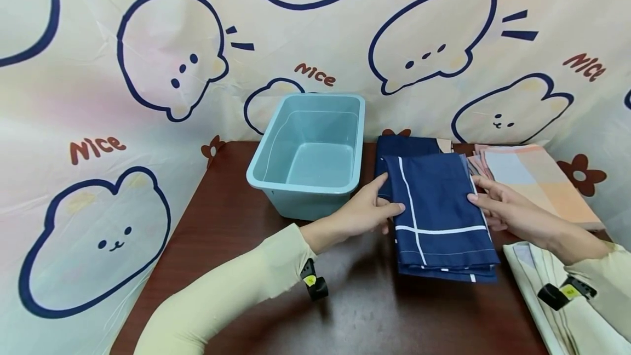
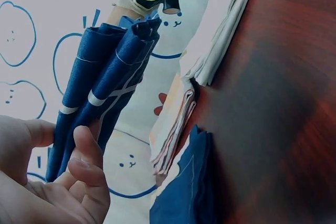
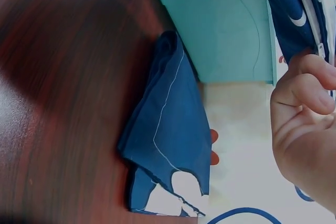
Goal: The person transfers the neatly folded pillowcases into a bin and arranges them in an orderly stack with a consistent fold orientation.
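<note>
- And here's the lined cloth (image 1: 443, 201), folded navy with crossing white stripes, held up above the table (image 1: 222, 223) between two hands!
- The left hand (image 1: 362, 211) pinches its left edge, thumb on the upper face.
- Over on the opposite edge, the right hand (image 1: 510, 210) has its own pinch, thumb and fingers closed on the fabric.
- Look at the left wrist view: folded layers stacked up, bending over at the far end.
- Just behind, a second navy cloth (image 1: 409, 145) lies folded on the table, pale shapes at one end, right beside the bin (image 1: 311, 202).
- That bin stands upright, pale blue-green, its visible floor bare.
- Off to the right, the plaid cloth (image 1: 542, 179) lies folded near the backdrop (image 1: 276, 26).
- Nearer the person, the cream cloth (image 1: 532, 284), folded too, partly under the right forearm from overhead.
</note>
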